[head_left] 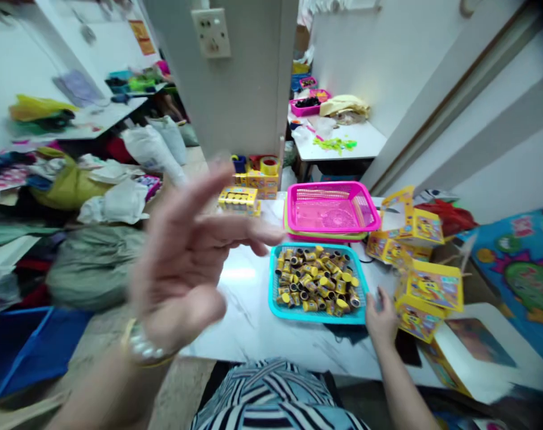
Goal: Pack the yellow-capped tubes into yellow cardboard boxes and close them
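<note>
My left hand (pixel 188 263) is raised in the air close to the camera, blurred, with its fingers spread and nothing in it; a pearl bracelet circles the wrist. My right hand (pixel 381 319) rests on the white table (pixel 253 322) at the right edge of a turquoise basket (pixel 273 286). The basket is filled with several small yellow and black cylinders. The right hand's fingers are partly hidden behind the basket's rim. Yellow printed cartons (pixel 426 298) lie just right of that hand.
A pink basket (pixel 331 209) stacked on another stands behind the turquoise one. Yellow boxes (pixel 239 199) and tape rolls sit at the table's far end by a grey pillar. Bags and clothes pile on the left, with a blue bin (pixel 20 346) on the floor.
</note>
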### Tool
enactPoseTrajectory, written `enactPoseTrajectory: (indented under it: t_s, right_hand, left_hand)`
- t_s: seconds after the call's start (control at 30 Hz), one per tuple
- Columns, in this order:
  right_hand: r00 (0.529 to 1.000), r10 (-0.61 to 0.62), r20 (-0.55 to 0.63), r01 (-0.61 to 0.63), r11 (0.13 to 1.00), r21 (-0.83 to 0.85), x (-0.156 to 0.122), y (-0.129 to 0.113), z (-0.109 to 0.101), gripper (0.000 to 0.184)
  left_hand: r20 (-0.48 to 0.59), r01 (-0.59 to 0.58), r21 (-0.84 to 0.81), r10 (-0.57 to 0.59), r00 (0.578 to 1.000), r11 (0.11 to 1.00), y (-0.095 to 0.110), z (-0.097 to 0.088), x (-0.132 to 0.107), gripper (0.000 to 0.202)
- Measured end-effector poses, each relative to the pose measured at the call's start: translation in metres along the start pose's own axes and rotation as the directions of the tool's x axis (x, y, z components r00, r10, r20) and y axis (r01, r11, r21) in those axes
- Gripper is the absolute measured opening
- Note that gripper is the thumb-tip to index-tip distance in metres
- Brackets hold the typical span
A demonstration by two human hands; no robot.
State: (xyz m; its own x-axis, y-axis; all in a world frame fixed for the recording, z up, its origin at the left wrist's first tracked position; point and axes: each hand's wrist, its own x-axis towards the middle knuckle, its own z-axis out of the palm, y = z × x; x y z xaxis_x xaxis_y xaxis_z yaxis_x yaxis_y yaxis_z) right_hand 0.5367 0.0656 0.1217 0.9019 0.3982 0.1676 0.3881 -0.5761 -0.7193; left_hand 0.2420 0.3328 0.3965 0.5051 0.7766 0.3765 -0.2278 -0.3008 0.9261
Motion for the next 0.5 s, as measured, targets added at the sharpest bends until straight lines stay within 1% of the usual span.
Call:
enactPoseTrajectory:
  t_s: [0.03, 0.07, 0.1, 0.13, 0.17, 0.2, 0.23, 0.27, 0.3, 0.33, 0.37, 0.43, 0.47, 0.5]
  right_hand:
    - [0.996, 0.057, -0.075, -0.059, 0.998, -0.02, -0.017, 0.009, -0.001, 0.062]
    - [0.99, 0.082, -0.115, -0.086, 0.996, -0.031, -0.032, 0.015, -0.002, 0.058]
    - [0.992, 0.056, -0.115, -0.06, 0.998, -0.034, -0.045, 0.018, -0.002, 0.052]
    - [0.996, 0.008, -0.094, -0.011, 1.0, -0.027, -0.056, 0.02, -0.002, 0.046]
    - [0.997, -0.038, -0.066, 0.037, 0.999, -0.018, -0.065, 0.02, -0.001, 0.042]
    - [0.997, -0.072, -0.04, 0.072, 0.997, -0.009, -0.07, 0.019, -0.001, 0.039]
    - [0.996, -0.09, -0.019, 0.09, 0.996, 0.0, -0.073, 0.017, -0.001, 0.036]
    - [0.995, -0.095, -0.005, 0.095, 0.995, 0.004, -0.073, 0.014, -0.004, 0.034]
    - [0.995, -0.1, -0.001, 0.1, 0.995, 0.003, -0.069, 0.01, -0.008, 0.033]
    - [0.993, -0.116, -0.013, 0.116, 0.993, -0.007, -0.063, 0.006, -0.014, 0.032]
    - [0.988, -0.145, -0.044, 0.144, 0.989, -0.029, -0.054, 0.001, -0.023, 0.031]
    - [0.962, -0.211, -0.171, 0.193, 0.974, -0.119, -0.031, -0.007, -0.046, 0.033]
    - [0.938, -0.232, -0.258, 0.187, 0.965, -0.185, -0.017, -0.011, -0.058, 0.037]
    - [0.908, -0.232, -0.349, 0.148, 0.956, -0.251, -0.003, -0.014, -0.071, 0.044]
  left_hand:
    - [0.015, 0.089, 0.028, -0.09, 0.996, 0.996, -0.028, 0.011, 0.001, 0.076]
    - [0.043, 0.223, 0.085, -0.227, 0.973, 0.971, -0.061, 0.022, -0.002, 0.069]
    - [0.036, 0.363, 0.168, -0.374, 0.927, 0.916, -0.098, 0.032, -0.008, 0.066]
    - [0.006, 0.487, 0.258, -0.505, 0.863, 0.835, -0.136, 0.042, -0.017, 0.068]
    - [-0.034, 0.583, 0.345, -0.611, 0.791, 0.736, -0.175, 0.051, -0.029, 0.074]
    - [-0.064, 0.638, 0.434, -0.684, 0.726, 0.636, -0.211, 0.058, -0.041, 0.081]
    - [-0.06, 0.659, 0.501, -0.737, 0.673, 0.561, -0.243, 0.063, -0.053, 0.082]
    - [-0.002, 0.647, 0.541, -0.768, 0.64, 0.538, -0.269, 0.067, -0.064, 0.075]
    - [0.063, 0.626, 0.571, -0.788, 0.612, 0.531, -0.29, 0.07, -0.073, 0.063]
    - [0.08, 0.619, 0.607, -0.813, 0.576, 0.498, -0.304, 0.071, -0.08, 0.05]
    - [0.08, 0.614, 0.639, -0.833, 0.547, 0.464, -0.314, 0.07, -0.084, 0.038]
    - [0.043, 0.623, 0.659, -0.848, 0.528, 0.421, -0.322, 0.065, -0.088, 0.026]
    - [0.021, 0.634, 0.654, -0.848, 0.53, 0.413, -0.324, 0.061, -0.089, 0.025]
    - [0.0, 0.648, 0.641, -0.844, 0.536, 0.411, -0.324, 0.054, -0.09, 0.025]
